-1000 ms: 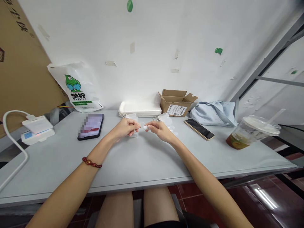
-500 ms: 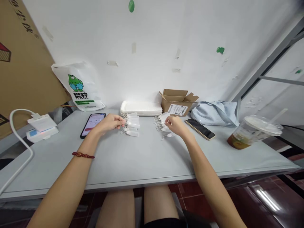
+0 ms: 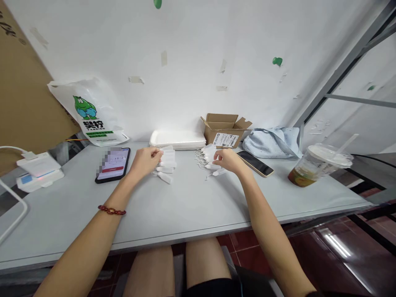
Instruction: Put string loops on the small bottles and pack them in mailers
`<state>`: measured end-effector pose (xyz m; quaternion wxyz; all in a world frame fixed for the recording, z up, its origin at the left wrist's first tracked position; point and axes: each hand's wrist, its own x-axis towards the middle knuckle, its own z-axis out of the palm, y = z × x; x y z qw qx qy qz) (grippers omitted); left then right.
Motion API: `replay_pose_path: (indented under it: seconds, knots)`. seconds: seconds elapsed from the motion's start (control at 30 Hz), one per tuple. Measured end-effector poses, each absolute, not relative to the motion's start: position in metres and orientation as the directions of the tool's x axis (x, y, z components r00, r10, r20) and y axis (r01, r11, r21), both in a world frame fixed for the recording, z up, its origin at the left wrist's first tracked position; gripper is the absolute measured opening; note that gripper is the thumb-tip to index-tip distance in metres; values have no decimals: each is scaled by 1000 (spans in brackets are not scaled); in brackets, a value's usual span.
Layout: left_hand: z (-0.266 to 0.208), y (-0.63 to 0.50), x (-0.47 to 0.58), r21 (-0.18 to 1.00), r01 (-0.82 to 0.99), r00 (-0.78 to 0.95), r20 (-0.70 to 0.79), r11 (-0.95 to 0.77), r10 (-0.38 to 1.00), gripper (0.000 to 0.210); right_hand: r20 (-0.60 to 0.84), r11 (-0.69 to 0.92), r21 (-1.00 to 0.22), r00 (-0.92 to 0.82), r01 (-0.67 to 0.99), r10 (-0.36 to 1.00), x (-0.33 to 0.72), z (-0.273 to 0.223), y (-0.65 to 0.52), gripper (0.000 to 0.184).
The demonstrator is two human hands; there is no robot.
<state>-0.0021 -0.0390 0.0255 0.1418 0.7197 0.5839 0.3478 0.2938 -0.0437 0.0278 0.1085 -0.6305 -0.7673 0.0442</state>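
Two rows of small white tag-like pieces with string loops lie on the grey table. My left hand (image 3: 146, 161) is over the string ends of the left row (image 3: 167, 164), thumb and fingers pinched together. Whatever sits between those fingertips is hidden. Over the right row (image 3: 210, 152) my right hand (image 3: 229, 160) is bent down, its fingers curled and thumb close to them. The fingertips touch or nearly touch the pieces there, and I cannot make out what they pinch. Loose strings show at the left side of the right row.
Behind the rows sit a stack of white trays (image 3: 177, 140) and an open cardboard box (image 3: 224, 131). A phone with a timer (image 3: 113, 166) lies left, a dark phone (image 3: 256, 163) right. Farther right are a light blue cloth bag (image 3: 272, 142) and a tilted drink cup (image 3: 318, 165). A white charger (image 3: 40, 171) lies left.
The view has shifted slightly to the right. My left hand has moved in over the left row, hiding its string ends; the front pieces there lie at a new angle. My right hand stays at its row.
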Motion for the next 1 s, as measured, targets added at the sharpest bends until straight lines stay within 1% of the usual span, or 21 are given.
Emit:
replay_pose_path:
  seconds: [0.07, 0.2, 0.3, 0.4, 0.47, 0.5, 0.57, 0.6, 0.63, 0.67, 0.7, 0.73, 0.77, 0.8, 0.83, 0.9, 1.0]
  knots:
    - [24, -41, 4, 589, 742, 107, 368, -320, 924, 26, 93, 230, -218, -214, 949, 972, 293, 27, -45, 9]
    - [20, -44, 10, 583, 726, 138, 396, -365, 908, 26, 71, 212, -178, -202, 961, 977, 286, 21, -47, 11]
    - [13, -45, 16, 572, 719, 116, 462, -395, 879, 29, 66, 219, -168, -211, 961, 975, 277, 17, -49, 14]
    - [3, -46, 26, 525, 743, 86, 540, -415, 837, 30, 57, 235, -157, -228, 959, 972, 270, 18, -52, 14]
    - [1, -46, 29, 496, 753, 106, 558, -433, 823, 31, 53, 243, -148, -238, 959, 970, 267, 19, -54, 15]
    - [3, -46, 29, 502, 744, 118, 551, -441, 826, 31, 56, 251, -148, -245, 957, 968, 266, 21, -55, 16]
    - [12, -47, 22, 578, 688, 162, 468, -440, 869, 29, 79, 279, -165, -269, 946, 960, 267, 22, -55, 17]
    - [18, -48, 16, 642, 645, 192, 388, -414, 902, 27, 97, 294, -180, -281, 939, 955, 267, 23, -55, 16]
    - [25, -48, 8, 717, 592, 291, 237, -369, 927, 23, 118, 309, -199, -290, 930, 950, 268, 23, -55, 16]
    - [32, -49, 0, 775, 554, 415, 60, -305, 908, 21, 139, 322, -218, -298, 921, 944, 268, 23, -54, 16]
    - [37, -49, -7, 807, 545, 511, -104, -229, 853, 20, 157, 334, -237, -304, 912, 940, 268, 23, -54, 15]
    - [41, -50, -12, 810, 560, 575, -231, -172, 785, 20, 173, 347, -255, -310, 903, 935, 268, 23, -54, 15]
    - [43, -50, -16, 807, 577, 609, -322, -127, 724, 19, 187, 360, -272, -317, 892, 930, 268, 22, -53, 15]
    - [44, -50, -18, 805, 587, 623, -377, -90, 685, 18, 201, 374, -289, -326, 881, 924, 267, 21, -53, 15]
    - [42, -50, -19, 808, 586, 623, -401, -61, 672, 17, 213, 387, -306, -333, 870, 918, 266, 21, -53, 15]
    - [38, -50, -16, 835, 551, 600, -382, -16, 703, 15, 240, 410, -333, -344, 849, 908, 264, 19, -53, 13]
    - [32, -49, -9, 875, 484, 556, -316, 10, 768, 19, 286, 447, -354, -360, 822, 888, 261, 17, -52, 10]
